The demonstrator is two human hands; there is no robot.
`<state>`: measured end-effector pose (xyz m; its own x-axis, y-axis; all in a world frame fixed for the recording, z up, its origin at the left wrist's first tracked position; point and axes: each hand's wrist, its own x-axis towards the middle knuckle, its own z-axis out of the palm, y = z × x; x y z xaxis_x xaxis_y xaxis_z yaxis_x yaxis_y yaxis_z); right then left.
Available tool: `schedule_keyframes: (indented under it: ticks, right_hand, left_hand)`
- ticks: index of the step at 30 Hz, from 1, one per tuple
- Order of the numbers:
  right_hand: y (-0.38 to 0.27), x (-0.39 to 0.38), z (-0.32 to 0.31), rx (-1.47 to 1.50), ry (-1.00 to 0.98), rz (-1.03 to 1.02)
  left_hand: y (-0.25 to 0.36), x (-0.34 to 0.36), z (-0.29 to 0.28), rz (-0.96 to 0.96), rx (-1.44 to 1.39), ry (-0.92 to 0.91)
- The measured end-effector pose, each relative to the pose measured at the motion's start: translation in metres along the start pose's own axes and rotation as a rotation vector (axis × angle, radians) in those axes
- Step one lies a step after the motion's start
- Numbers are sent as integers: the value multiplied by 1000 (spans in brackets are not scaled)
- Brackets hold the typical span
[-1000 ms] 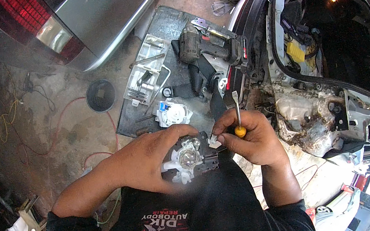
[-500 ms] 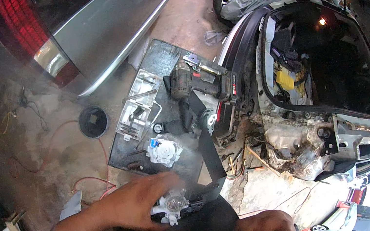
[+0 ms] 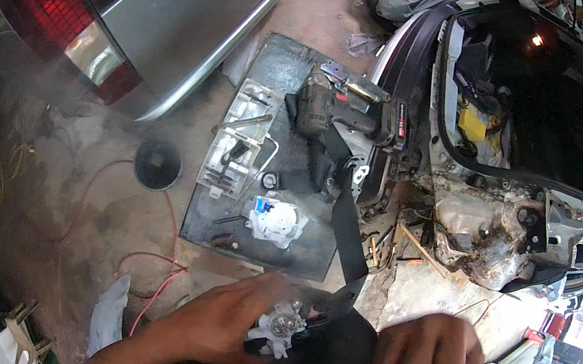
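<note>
Seat-belt retractor [image 3: 280, 327] in left hand [image 3: 234, 323]

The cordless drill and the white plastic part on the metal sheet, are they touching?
Apart. The head view shows bare grey sheet between the cordless drill and the white plastic part.

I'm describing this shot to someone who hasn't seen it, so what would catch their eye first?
Low in the middle, the left hand grips a small white mechanism with a black belt strap running up from it; the right hand rests beside it. Beyond lies a grey panel strewn with a cordless drill and parts. A stripped white car body fills the right.
</note>
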<state>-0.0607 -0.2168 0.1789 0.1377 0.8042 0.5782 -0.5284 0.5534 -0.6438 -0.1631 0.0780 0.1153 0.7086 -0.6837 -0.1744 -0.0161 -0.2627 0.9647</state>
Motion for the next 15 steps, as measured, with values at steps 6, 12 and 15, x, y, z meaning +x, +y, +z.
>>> schedule_keyframes:
  ticks: [6, 12, 15]
  right_hand:
    - [26, -40, -46, -166, 1071, 430]
    - [78, -40, -83, -1416, 750, 1035]
    - [102, -24, -88, -1591, 598, 1278]
  left_hand:
    - [-11, -10, 10, -8, -50, 28]
    - [-10, -19, 9, -14, -58, 10]
    - [-10, -20, 9, -16, -68, 26]
